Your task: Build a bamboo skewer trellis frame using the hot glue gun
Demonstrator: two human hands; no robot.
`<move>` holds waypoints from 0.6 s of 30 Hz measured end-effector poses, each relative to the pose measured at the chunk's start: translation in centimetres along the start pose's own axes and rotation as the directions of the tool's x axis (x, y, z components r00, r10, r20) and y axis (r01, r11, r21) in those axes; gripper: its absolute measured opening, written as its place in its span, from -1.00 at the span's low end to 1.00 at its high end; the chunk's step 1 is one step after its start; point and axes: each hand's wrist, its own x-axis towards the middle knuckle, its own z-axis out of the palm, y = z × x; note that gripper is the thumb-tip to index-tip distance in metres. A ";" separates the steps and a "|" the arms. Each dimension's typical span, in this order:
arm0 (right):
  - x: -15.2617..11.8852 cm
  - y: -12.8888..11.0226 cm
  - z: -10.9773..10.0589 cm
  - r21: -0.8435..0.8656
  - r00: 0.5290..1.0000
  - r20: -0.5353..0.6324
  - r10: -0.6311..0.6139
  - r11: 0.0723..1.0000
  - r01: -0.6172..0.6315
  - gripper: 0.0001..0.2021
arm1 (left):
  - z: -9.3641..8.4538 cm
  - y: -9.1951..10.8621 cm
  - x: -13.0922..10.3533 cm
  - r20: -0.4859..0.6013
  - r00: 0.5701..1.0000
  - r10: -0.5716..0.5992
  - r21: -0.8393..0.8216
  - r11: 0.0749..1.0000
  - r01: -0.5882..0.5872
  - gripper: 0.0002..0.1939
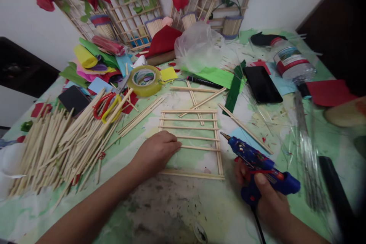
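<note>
My right hand (pixel 270 198) is wrapped round a blue hot glue gun (pixel 254 156). Its nozzle points up and left, beside the right edge of a small ladder-like frame (pixel 219 160) of thin wooden sticks. Several crosswise sticks span the frame's upper part. My left hand (pixel 158 150) is closed at the frame's left side, thumb and fingers together at the end of the lowest crosswise stick (pixel 200 148); the hand hides that end. Near the table's front edge, the frame's bottom bar (pixel 191 174) lies flat.
A big heap of wooden sticks (pixel 63 145) lies left, with red-and-yellow-handled scissors (pixel 107 106) on it. Behind are a tape roll (pixel 145 80), a marker (pixel 206 82) and loose sticks (pixel 200 101). A phone (pixel 263 84), plastic bottle (pixel 293 61) and wires (pixel 310 167) are right.
</note>
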 end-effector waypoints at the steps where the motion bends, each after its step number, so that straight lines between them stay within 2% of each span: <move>1: 0.0 -0.1 0.0 -0.026 1.000 -0.009 0.007 1.000 -0.007 -0.59 | 0.0 0.0 0.0 -0.001 1.000 0.004 0.005 1.000 -0.004 -0.76; 6: 0.0 -0.9 0.4 -0.143 1.000 0.014 -0.020 0.989 0.022 -0.70 | 0.1 -0.1 -0.1 0.009 1.000 0.016 0.012 1.000 -0.016 -0.78; 13: 0.5 -1.4 0.4 -0.179 0.998 0.041 -0.049 0.982 0.056 -0.67 | 0.4 -0.1 -0.2 0.005 1.000 0.019 0.009 1.000 -0.020 -0.79; 18: 0.0 -0.7 0.3 -0.153 0.999 -0.035 -0.024 0.988 0.018 -0.68 | 0.4 0.0 -0.1 -0.012 0.999 0.030 -0.014 0.999 -0.031 -0.78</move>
